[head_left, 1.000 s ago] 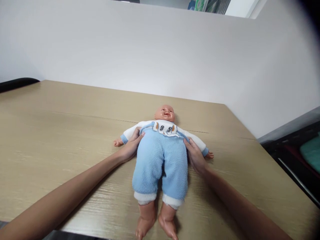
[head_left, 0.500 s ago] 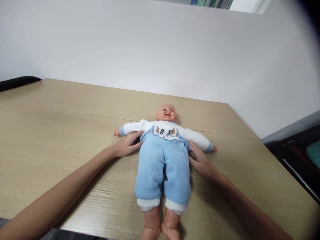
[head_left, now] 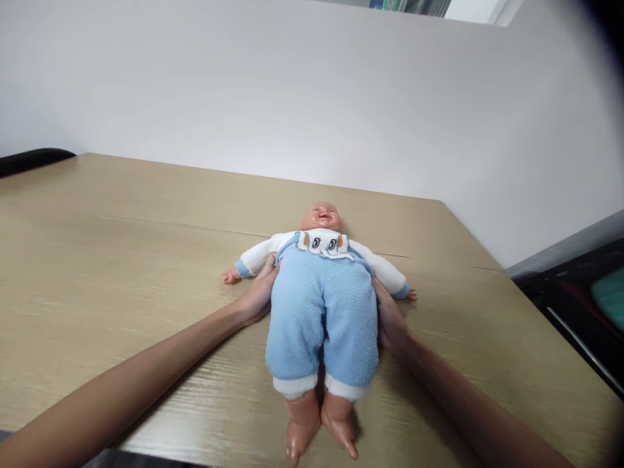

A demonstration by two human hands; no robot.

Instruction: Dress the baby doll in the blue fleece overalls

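A baby doll (head_left: pixel 324 292) lies on its back on the wooden table, head toward the wall and bare feet toward me. It wears a white long-sleeved top and fuzzy light-blue overalls with an animal face on the bib. My left hand (head_left: pixel 260 291) grips the doll's side at the waist, its fingers mostly hidden beneath the body. On the opposite side, my right hand (head_left: pixel 389 312) holds the doll likewise, fingers tucked under it. The doll's middle looks slightly raised, while its arms spread out to both sides.
The table (head_left: pixel 146 260) has a seam running across it and meets a white wall (head_left: pixel 244 97) at the back. A black curved object (head_left: pixel 39 158) shows beyond the left edge. Dark furniture with a teal item (head_left: pixel 609 296) stands past the right edge.
Both hands have slid further under the doll's sides. Its torso has risen a little, its head has tipped back, and its feet show more fully.
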